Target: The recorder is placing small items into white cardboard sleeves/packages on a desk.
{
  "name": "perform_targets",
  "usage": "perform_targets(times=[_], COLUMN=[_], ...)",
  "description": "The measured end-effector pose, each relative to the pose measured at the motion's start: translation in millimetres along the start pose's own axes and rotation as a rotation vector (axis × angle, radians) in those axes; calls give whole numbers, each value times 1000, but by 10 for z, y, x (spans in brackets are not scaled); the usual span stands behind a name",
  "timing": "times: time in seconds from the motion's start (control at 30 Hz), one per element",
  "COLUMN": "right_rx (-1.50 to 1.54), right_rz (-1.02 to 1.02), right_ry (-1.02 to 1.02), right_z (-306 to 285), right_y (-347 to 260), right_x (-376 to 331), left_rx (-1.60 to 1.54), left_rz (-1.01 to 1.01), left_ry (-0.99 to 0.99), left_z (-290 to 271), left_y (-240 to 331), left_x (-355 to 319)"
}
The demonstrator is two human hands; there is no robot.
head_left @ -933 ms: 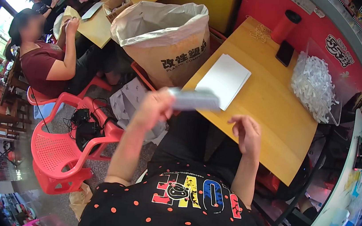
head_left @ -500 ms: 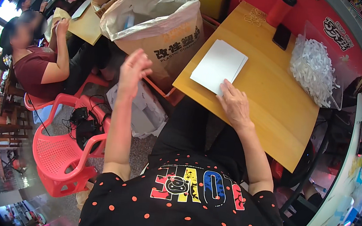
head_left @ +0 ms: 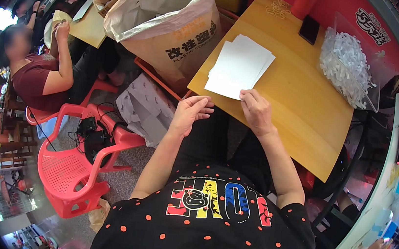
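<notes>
A stack of white paper sheets (head_left: 239,66) lies on the wooden table (head_left: 290,105), close to the table's near edge. The right hand (head_left: 256,112) rests on the table with its fingers touching the near corner of the stack. The fingers are bent and press down on the paper; they do not wrap around it. The left hand (head_left: 191,112) hangs just off the table's near edge, next to the stack. Its fingers are curled loosely and it holds nothing. A big tan sack (head_left: 171,28) stands at the table's left side. A clear box of white scraps (head_left: 349,63) sits at the table's far right. A dark phone (head_left: 309,29) lies at the table's far edge.
</notes>
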State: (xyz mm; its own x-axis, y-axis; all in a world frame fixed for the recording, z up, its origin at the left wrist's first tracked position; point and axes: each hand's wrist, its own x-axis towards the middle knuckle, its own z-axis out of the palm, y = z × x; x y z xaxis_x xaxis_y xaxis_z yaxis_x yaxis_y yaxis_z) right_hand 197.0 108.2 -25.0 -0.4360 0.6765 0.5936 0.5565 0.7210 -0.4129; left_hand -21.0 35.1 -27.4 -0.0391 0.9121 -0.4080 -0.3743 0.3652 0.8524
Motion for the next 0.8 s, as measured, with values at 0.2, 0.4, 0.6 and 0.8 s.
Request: perform_targets(times=[0.2, 0.4, 0.6, 0.8], right_rx=[111, 369, 857, 1219], right_rz=[-35, -177, 463, 782], right_ry=[8, -28, -101, 42], right_z=[-340, -718, -973, -829], right_y=[-268, -586, -590, -353], right_x=[-10, -152, -196, -258], left_rx=[-412, -525, -231, 508], left_rz=[-199, -86, 151, 849], left_ry=[-184, -253, -136, -184], left_z=[41, 108, 255, 410], left_y=[240, 273, 228, 428], left_x=[81, 131, -82, -337])
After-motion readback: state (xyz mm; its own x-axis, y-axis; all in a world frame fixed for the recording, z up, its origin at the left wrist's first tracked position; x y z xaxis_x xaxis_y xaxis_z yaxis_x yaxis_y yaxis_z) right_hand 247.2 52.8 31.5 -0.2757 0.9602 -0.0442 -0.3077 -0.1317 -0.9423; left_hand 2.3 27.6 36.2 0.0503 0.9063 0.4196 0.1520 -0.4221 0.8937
